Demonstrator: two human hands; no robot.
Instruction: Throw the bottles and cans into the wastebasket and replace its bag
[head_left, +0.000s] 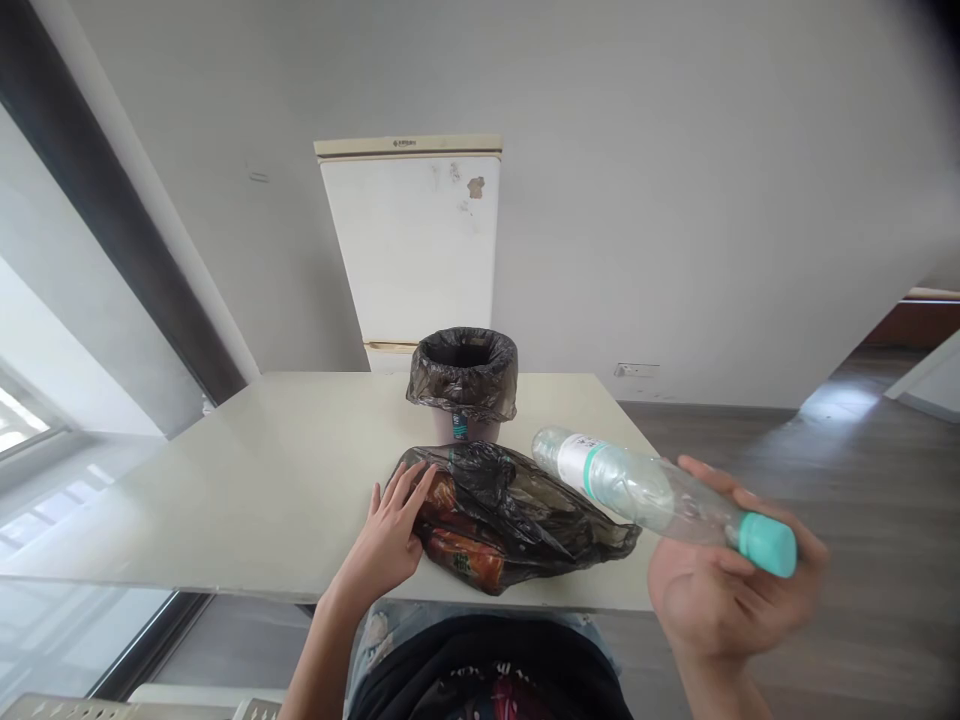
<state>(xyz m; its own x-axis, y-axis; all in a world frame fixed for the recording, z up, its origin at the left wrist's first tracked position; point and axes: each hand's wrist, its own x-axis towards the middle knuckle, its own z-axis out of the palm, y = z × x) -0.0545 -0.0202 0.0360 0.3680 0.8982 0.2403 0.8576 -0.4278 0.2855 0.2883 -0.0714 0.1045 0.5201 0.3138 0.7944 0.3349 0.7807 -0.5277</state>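
My right hand point(739, 600) grips a clear plastic bottle point(630, 485) near its neck. The bottle has a teal cap and a white and teal label; it is held tilted above the table's right edge, its base pointing toward the far left. My left hand point(390, 535) rests with its fingers spread on the left side of a black plastic bag point(517, 500). Reddish-orange packaging shows through the thin bag, but what it contains I cannot make out. Just behind the bag stands a small bin point(484, 430) lined with a black bag point(465, 385), its mouth facing up.
The bin and the bag lie on a pale table point(225, 480). A white fridge point(420, 240) stands behind it against the grey wall. Windows are on the left; a wood-look floor point(750, 470) extends to the right, toward a doorway.
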